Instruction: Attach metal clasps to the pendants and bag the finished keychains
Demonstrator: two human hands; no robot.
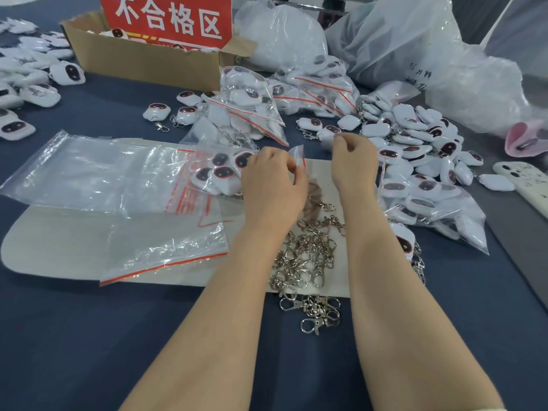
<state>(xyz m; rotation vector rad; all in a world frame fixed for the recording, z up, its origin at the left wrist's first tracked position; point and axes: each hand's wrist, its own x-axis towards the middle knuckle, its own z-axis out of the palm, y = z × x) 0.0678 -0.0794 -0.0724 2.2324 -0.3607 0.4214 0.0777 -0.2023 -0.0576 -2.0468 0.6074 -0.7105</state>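
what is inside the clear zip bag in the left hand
At least three white pendants with dark faces show inside the clear plastic zip bag; the left hand covers the rest.

A dark blue table carries a pale grey sheet that spreads out to the left of the left hand. Beyond that hand, further left, an open cardboard box holds a red sign printed with white characters. Large translucent sacks are heaped beyond the right hand. Far to that hand's right lie a pink object and, nearer the table's edge, a phone in a pale case.
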